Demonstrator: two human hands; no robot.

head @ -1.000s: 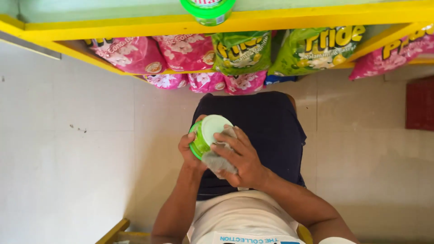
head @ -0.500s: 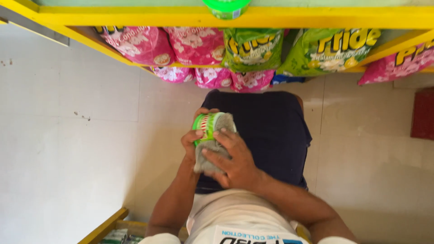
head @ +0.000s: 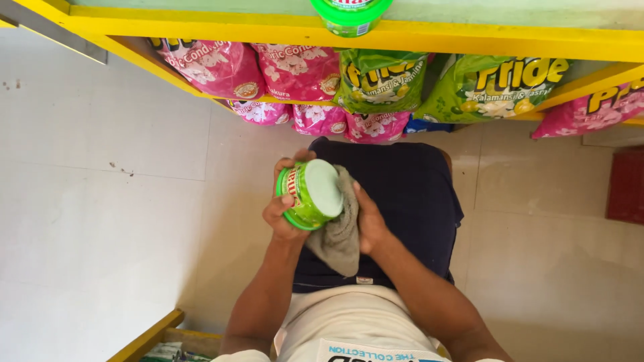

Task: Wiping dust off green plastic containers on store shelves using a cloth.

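Head view: since a moment ago I have turned the round green plastic tub (head: 310, 194) sideways in my left hand (head: 285, 201); my right hand (head: 367, 221) presses the grey cloth (head: 339, 234) against it.

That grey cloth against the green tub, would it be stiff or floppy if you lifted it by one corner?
Probably floppy: the cloth drapes in soft folds below the right hand and bends around the tub. It looks thin, so likely light. It seems unlikely to slip, since its surface looks matte, though the weave is too small to tell.
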